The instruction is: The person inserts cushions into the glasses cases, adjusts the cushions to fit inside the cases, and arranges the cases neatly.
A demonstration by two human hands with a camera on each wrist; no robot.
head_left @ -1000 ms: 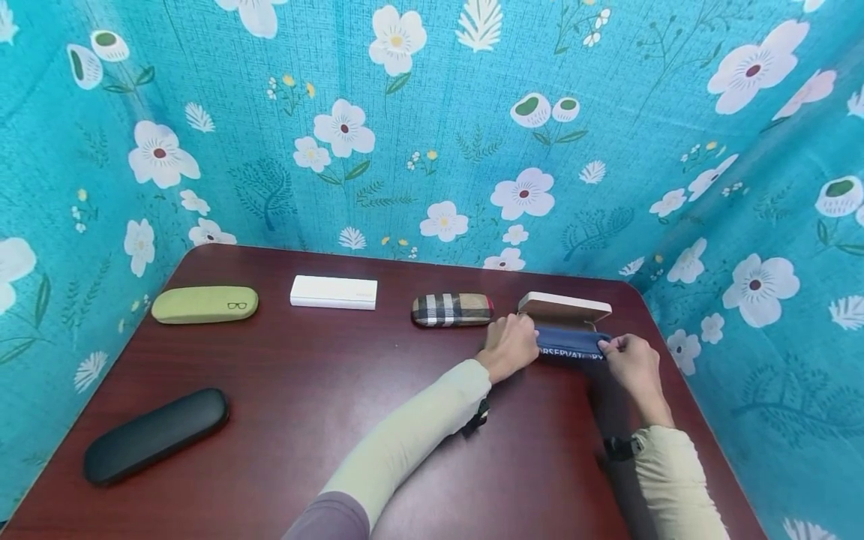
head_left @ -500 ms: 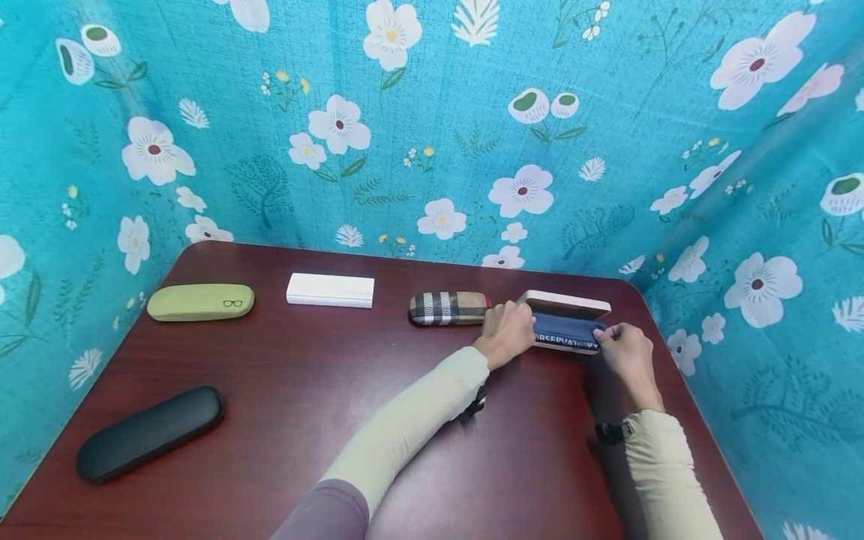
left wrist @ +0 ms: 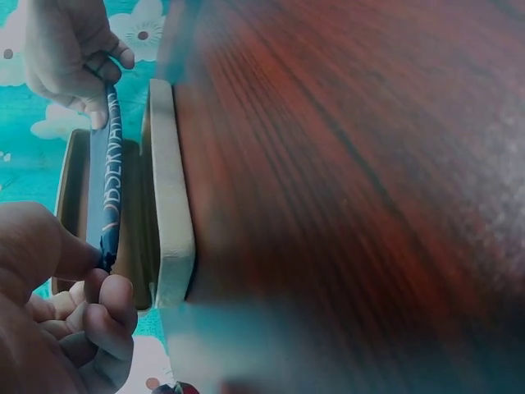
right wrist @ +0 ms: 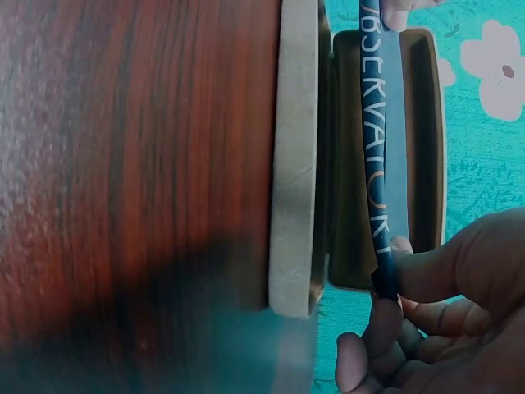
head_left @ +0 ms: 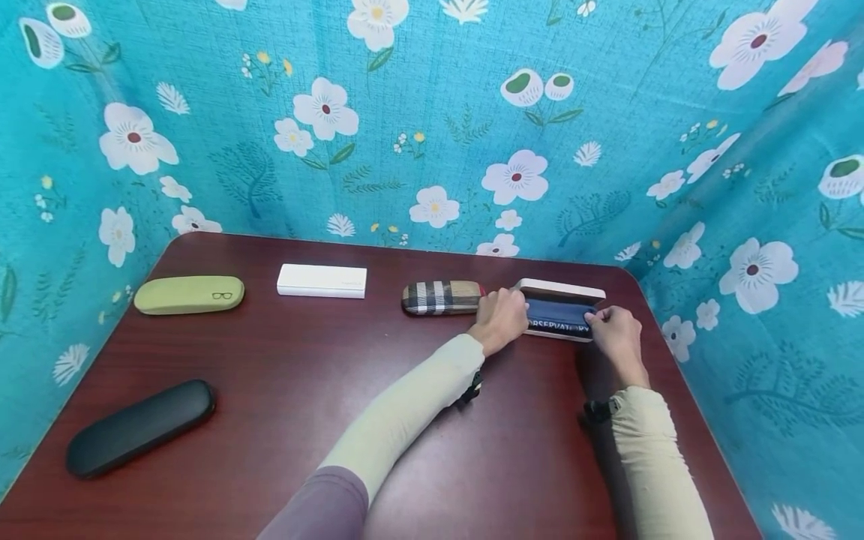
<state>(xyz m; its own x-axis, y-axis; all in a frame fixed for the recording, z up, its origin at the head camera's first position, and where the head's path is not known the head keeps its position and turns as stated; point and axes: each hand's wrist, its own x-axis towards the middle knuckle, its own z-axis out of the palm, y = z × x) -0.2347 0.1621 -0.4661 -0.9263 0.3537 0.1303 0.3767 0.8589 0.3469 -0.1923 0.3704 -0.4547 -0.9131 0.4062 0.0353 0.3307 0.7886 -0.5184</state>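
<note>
A dark blue folded cloth with white lettering [head_left: 559,313] is stretched between both hands at an open cream glasses case [head_left: 563,286]. My left hand [head_left: 501,319] pinches one end of the cloth between thumb and fingers, and my right hand [head_left: 616,339] pinches the other. From the left wrist view, the cloth [left wrist: 105,176] stands edge-up above the brown interior, between the case's two halves. The near cream side of the case [right wrist: 294,164] rests on the table in the right wrist view. How deep the cloth sits in the case cannot be told.
Left of the open case lies a plaid glasses case [head_left: 442,298]. Farther left are a white case [head_left: 322,281] and a yellow-green case [head_left: 190,295]. A black case [head_left: 142,427] lies at the front left. A floral curtain [head_left: 405,135] hangs behind the dark red table [head_left: 304,390].
Both hands have carried the cloth slightly back over the open case. Its front rim, hidden earlier, now shows below the cloth. The head view has shifted slightly.
</note>
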